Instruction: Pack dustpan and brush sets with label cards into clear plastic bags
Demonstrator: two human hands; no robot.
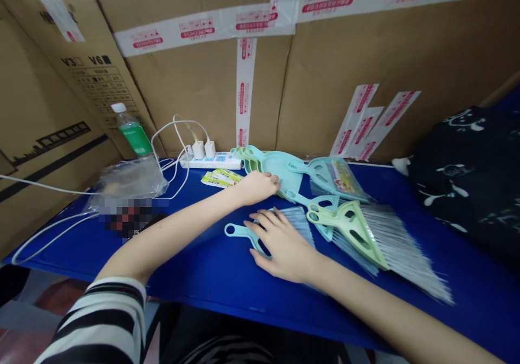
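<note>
Watching remotely, I see my right grip (285,245) spread over the blue brush (242,231) at lower centre, seemingly steadying it against the tabletop (203,280), while my left grip (258,187) curls beside the blue dustpan (284,167) above, whether pinching it I cannot tell.

Open pass: low over bare blue tabletop (203,274), nr side, btwn L forearm (182,218) & R hand (284,245); lt-blue brush handle (239,231) pokes L into gap. Obstr.: cables (49,186) + bottle (137,137) far L; cardboard wall (187,77) at far side; dustpans (284,164) + brushes (406,250) R of ctr; dark cloth bundle (467,185) far R; R forearm (365,293) across nr R.
</note>
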